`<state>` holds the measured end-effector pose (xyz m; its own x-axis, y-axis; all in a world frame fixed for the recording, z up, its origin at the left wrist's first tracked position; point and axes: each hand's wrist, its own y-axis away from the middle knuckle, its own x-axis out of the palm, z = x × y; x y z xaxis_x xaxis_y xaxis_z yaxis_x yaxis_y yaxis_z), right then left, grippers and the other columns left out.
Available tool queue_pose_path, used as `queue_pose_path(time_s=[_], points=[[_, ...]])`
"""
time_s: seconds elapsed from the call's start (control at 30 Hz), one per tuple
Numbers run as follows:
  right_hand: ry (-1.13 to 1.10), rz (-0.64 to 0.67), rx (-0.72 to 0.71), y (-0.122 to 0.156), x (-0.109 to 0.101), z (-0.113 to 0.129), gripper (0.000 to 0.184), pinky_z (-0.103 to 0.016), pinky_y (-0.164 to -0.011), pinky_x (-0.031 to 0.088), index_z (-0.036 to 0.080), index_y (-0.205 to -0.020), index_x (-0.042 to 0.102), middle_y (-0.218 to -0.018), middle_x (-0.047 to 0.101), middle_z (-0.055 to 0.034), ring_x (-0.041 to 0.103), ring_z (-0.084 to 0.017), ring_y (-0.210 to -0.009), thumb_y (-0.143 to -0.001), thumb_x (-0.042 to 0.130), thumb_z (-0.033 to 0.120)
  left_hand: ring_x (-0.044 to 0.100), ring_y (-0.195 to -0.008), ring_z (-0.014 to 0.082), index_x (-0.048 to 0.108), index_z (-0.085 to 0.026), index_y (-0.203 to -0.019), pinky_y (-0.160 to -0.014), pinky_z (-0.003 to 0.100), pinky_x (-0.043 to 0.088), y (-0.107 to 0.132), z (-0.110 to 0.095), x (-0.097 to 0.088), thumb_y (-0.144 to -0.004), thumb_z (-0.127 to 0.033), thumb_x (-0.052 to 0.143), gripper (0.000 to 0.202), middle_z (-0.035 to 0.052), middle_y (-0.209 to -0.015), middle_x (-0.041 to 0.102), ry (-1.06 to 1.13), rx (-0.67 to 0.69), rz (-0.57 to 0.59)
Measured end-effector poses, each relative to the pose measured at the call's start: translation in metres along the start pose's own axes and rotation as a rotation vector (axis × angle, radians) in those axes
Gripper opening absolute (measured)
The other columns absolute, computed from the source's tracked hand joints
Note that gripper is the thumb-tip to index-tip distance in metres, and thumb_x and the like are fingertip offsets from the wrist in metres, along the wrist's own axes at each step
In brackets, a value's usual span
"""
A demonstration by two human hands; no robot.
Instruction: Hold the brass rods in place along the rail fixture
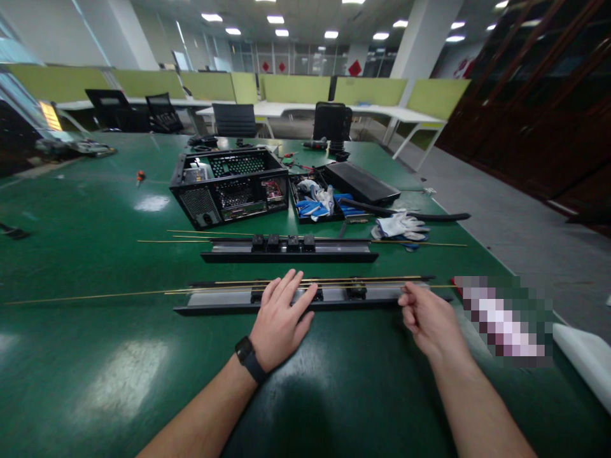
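Near rail [305, 298] — a long, flat black strip with a grey upper face, lying level on the green tabletop and running from nine o'clock to three o'clock. Small black blocks [356, 291] are sitting along its middle. Thin brass rods [119, 294] — straight and slender — are lying lengthwise along its twelve o'clock edge, touching it, their ends reaching well beyond the rail toward nine o'clock.

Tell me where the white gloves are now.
In the head view, the white gloves lie on the green table, right of centre, beside the parts tray and beyond the right hand.
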<state>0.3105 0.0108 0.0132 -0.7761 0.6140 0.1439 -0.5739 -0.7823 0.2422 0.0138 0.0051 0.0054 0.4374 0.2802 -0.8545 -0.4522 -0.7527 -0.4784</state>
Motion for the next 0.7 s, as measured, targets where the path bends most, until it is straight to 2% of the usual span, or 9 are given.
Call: queue_pose_path(time_s=[0.23, 0.5, 0.57, 0.7], points=[[0.048, 0.077, 0.024, 0.005, 0.005, -0.004, 0.041, -0.017, -0.024, 0.017, 0.015, -0.082, 0.063, -0.059, 0.065, -0.0026, 0.037, -0.006, -0.027, -0.065, 0.084, 0.046, 0.034, -0.147, 0.0293, 0.053, -0.027, -0.142, -0.118, 0.051, 0.028, 0.000, 0.000, 0.000, -0.094, -0.029, 0.057, 0.049, 0.0115, -0.154, 0.043, -0.003, 0.000, -0.004], [0.055, 0.175, 0.043, 0.011, 0.009, -0.006, 0.043, -0.016, -0.024, 0.017, 0.015, -0.078, 0.063, -0.061, 0.065, -0.0034, 0.036, -0.005, -0.028, -0.064, 0.086, 0.048, 0.034, -0.147, 0.0290, 0.052, -0.027, -0.142, -0.118, 0.051, 0.028, 0.000, 0.001, 0.001, -0.093, -0.029, 0.057, 0.049, 0.0116, -0.155, 0.043, -0.011, 0.003, 0.001], [0.031, 0.150, 0.029, 0.009, 0.008, -0.006, 0.042, -0.016, -0.024, 0.018, 0.015, -0.075, 0.062, -0.060, 0.064, -0.0023, 0.037, -0.005, -0.029, -0.062, 0.087, 0.046, 0.033, -0.147, 0.0290, 0.052, -0.027, -0.142, -0.118, 0.051, 0.028, 0.000, 0.002, 0.001, -0.094, -0.029, 0.057, 0.049, 0.0115, -0.155, 0.043, -0.012, 0.002, 0.006], [-0.013, -0.011, -0.037, 0.001, 0.002, -0.003, 0.038, -0.016, -0.023, 0.019, 0.017, -0.070, 0.059, -0.055, 0.060, 0.0003, 0.038, -0.006, -0.029, -0.062, 0.086, 0.043, 0.033, -0.147, 0.0288, 0.052, -0.027, -0.142, -0.118, 0.051, 0.028, 0.001, 0.002, 0.001, -0.094, -0.029, 0.056, 0.048, 0.0112, -0.155, 0.042, -0.010, 0.003, 0.010]])
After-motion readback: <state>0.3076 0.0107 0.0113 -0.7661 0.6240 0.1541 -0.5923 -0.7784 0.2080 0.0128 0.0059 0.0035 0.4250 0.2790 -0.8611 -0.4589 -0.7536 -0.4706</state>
